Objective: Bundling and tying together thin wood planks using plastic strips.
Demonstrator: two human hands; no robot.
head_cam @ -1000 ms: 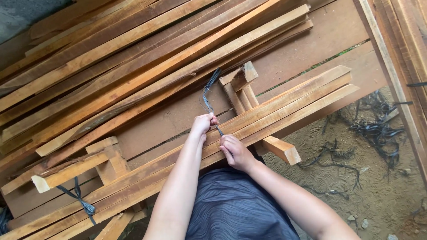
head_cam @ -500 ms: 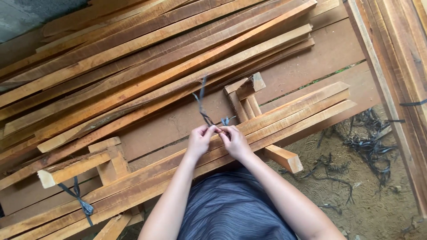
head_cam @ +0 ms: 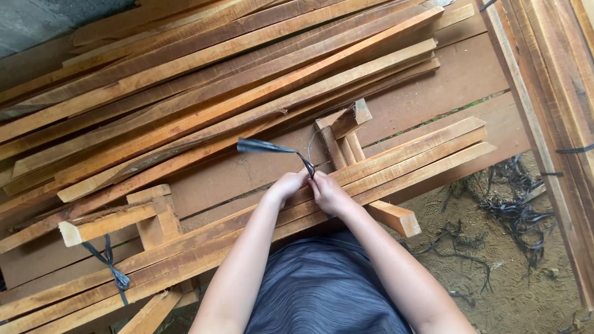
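Closest in, a grey ribbed shirt (head_cam: pixel 322 291) fills the bottom of the view, and 2 bare forearms run up from it to a bundle of long wooden slats (head_cam: pixel 383 164) laid slantwise across rough brown boards (head_cam: pixel 445 80) that serve as the work surface. To the right the boards end and sandy ground (head_cam: pixel 526 272) shows, littered with loose black strap scraps (head_cam: pixel 516 213). The left hand (head_cam: pixel 286 184) and the right hand (head_cam: pixel 327 193) sit side by side on top of the bundle, fingertips meeting, both pinched on a black plastic strap (head_cam: pixel 272 148). The strap rises from between the 2 hands at the slats and its free end trails up and out to the left as a flat, twisted ribbon, just above the left hand. Whether it passes fully around the bundle cannot be told from here. The slats are raw sawn timber, orange-tan, square-edged with pale cut ends. Just beyond the hands, short offcut blocks (head_cam: pixel 343 120) poke up from under the bundle. At the lower left another strap knot (head_cam: pixel 111 266) binds the same slats near a stubby block (head_cam: pixel 111 219). Farther back lies a big loose heap of lumber (head_cam: pixel 204 68), long strips fanned diagonally, some with dark bark-stained edges. At the far right edge, a stack of planks (head_cam: pixel 557 80) runs steeply down the frame.
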